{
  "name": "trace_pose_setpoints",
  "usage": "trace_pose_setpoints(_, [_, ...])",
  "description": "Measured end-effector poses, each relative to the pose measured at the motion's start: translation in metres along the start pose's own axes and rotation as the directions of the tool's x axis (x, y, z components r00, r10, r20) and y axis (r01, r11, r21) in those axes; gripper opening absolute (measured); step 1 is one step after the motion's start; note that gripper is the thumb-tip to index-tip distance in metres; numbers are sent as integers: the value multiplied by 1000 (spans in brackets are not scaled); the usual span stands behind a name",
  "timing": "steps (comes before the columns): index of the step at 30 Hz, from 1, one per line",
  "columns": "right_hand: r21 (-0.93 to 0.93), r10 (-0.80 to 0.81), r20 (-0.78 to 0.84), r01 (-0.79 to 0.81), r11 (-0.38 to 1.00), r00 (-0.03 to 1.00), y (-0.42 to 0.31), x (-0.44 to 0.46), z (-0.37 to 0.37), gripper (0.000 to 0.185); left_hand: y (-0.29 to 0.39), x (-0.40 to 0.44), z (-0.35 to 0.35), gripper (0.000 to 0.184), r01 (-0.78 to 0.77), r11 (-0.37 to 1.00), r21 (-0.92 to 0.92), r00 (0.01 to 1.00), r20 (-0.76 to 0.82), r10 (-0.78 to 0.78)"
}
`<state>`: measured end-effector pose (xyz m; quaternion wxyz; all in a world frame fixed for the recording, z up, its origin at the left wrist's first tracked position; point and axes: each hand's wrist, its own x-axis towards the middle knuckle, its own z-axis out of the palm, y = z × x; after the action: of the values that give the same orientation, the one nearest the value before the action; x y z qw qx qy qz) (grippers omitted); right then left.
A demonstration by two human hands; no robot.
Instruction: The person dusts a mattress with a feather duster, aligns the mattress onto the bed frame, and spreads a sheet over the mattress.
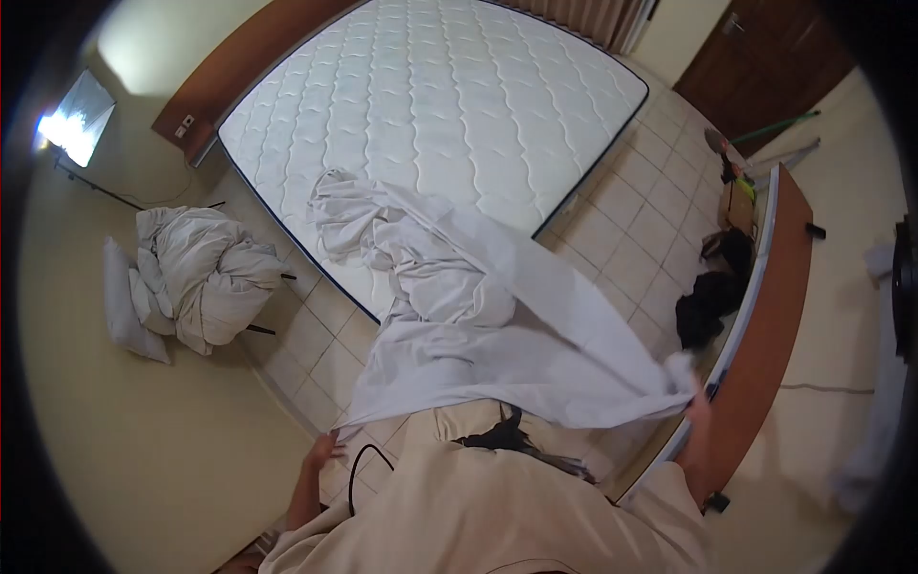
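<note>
A white bed sheet (459,354) stretches from the foot of the bare mattress (421,105) towards my body. Its far part lies bunched on the mattress, while the near edge hangs spread between my hands. At the lower left, my left hand (326,450) is closed on one corner of the sheet. My right hand (699,409), out to the right and smeared by motion, grips the opposite end, where the fabric gathers into a fold.
A heap of pale bedding and a pillow (206,277) sits on a chair at left, below a lit lamp (81,120). Along the right runs a brown wooden counter (765,344); dark bags (708,301) lie beside it on the tiled floor (636,206). A wooden door (765,57) is at upper right.
</note>
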<state>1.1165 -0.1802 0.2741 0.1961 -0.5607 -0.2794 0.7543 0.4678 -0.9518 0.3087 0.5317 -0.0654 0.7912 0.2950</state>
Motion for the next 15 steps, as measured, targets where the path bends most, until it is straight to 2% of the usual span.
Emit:
trace_pose_setpoints(1, [-131,120,245,-90,987,962,18,9,21,47,0,-6,26,58,90,848,-522,996,29,-87])
trace_pose_setpoints(2, [-270,241,152,-194,943,959,45,6,43,47,-1,1,58,55,6,718,-696,1000,6,-2])
trace_pose_setpoints(4, [-369,350,-34,-337,866,936,78,14,89,46,1,15,118,52,-93,382,-920,991,-48,126])
trace_pose_setpoints(6, [-410,399,-114,-409,815,910,99,25,120,46,12,30,164,51,-108,185,-977,990,-89,108])
trace_pose_setpoints(10, [-442,409,-134,-424,790,902,87,89,203,46,77,98,187,48,-172,55,-984,984,-169,59])
trace_pose_setpoints(12, [-465,361,-94,-362,808,928,53,143,272,45,127,156,153,46,-266,48,-963,956,-256,144])
trace_pose_setpoints(13, [-476,303,-46,-287,831,952,24,178,317,45,160,188,116,45,-347,40,-937,915,-329,235])
trace_pose_setpoints(14, [-489,200,23,-164,857,980,-15,214,371,45,197,221,67,45,-458,20,-889,835,-422,353])
trace_pose_setpoints(15, [-506,52,112,12,863,992,-67,243,437,45,238,253,2,44,-586,-23,-810,699,-520,491])
